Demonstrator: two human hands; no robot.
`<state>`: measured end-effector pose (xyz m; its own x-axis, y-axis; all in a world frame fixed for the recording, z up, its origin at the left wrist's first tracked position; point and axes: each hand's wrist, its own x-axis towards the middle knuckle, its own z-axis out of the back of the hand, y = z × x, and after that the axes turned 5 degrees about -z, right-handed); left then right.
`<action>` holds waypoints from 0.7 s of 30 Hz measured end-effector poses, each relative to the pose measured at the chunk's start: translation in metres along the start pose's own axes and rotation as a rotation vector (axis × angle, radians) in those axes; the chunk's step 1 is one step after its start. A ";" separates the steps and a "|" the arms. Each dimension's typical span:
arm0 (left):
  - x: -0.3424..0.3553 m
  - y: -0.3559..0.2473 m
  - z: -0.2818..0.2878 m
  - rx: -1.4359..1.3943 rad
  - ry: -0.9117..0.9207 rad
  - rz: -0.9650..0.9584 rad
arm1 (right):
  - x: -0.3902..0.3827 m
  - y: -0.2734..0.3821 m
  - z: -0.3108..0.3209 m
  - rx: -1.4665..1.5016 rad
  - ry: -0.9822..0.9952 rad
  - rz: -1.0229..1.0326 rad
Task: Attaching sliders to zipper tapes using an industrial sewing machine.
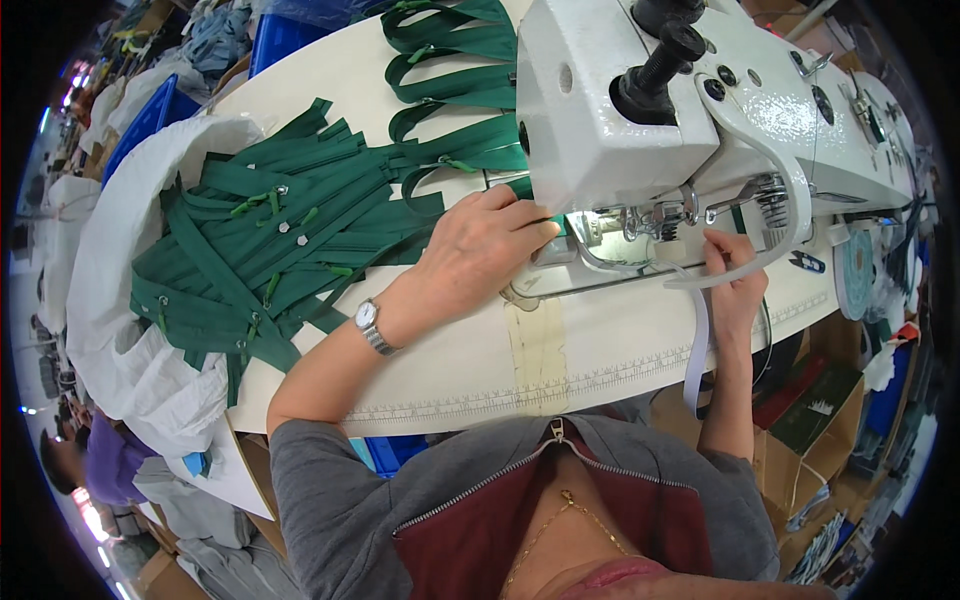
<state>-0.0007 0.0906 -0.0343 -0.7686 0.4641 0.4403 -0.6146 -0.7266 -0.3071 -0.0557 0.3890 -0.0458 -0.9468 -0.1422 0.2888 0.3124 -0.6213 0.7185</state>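
Observation:
My left hand (488, 245), a watch (367, 315) on its wrist, is closed with its fingertips on a dark green strip (522, 187) beside the sewing machine's needle area (620, 235). My right hand (733, 280) is curled on the other side of the needle, behind a curved white guard (797, 190). Its thumb and forefinger come together, but what they hold, if anything, cannot be made out. A pale tape (694, 365) hangs beside that hand. Left of the machine lies a heap of dark green zipper-like strips (230, 245) with small metal pieces and bright green pulls.
The white machine head (600, 110) towers over the far side of the pale table (440, 350). More green strips loop (450, 45) behind it. White sheeting (110, 290) lies under the heap's left edge. A cardboard box (820, 430) stands below right; blue bins (150, 120) stand far left.

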 end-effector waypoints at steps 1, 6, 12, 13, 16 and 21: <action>0.000 0.000 -0.001 -0.003 -0.005 0.002 | 0.000 -0.001 0.000 -0.002 -0.001 0.003; -0.001 -0.003 -0.005 -0.025 -0.025 0.017 | -0.001 -0.001 0.000 -0.020 -0.002 -0.003; -0.001 -0.006 -0.012 0.021 -0.052 -0.002 | -0.003 0.003 0.006 0.014 0.048 -0.033; -0.002 -0.008 -0.013 0.037 -0.037 0.014 | -0.003 0.006 0.009 0.051 0.089 -0.067; 0.001 -0.010 -0.005 0.011 -0.026 0.031 | -0.006 0.011 0.017 -0.077 0.217 0.070; 0.000 -0.007 -0.003 -0.044 -0.002 0.024 | -0.011 0.013 0.018 -0.211 0.246 0.144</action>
<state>0.0030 0.0976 -0.0341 -0.7827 0.4460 0.4341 -0.6036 -0.7141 -0.3545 -0.0397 0.3962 -0.0286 -0.8924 -0.4052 0.1986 0.4458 -0.7231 0.5276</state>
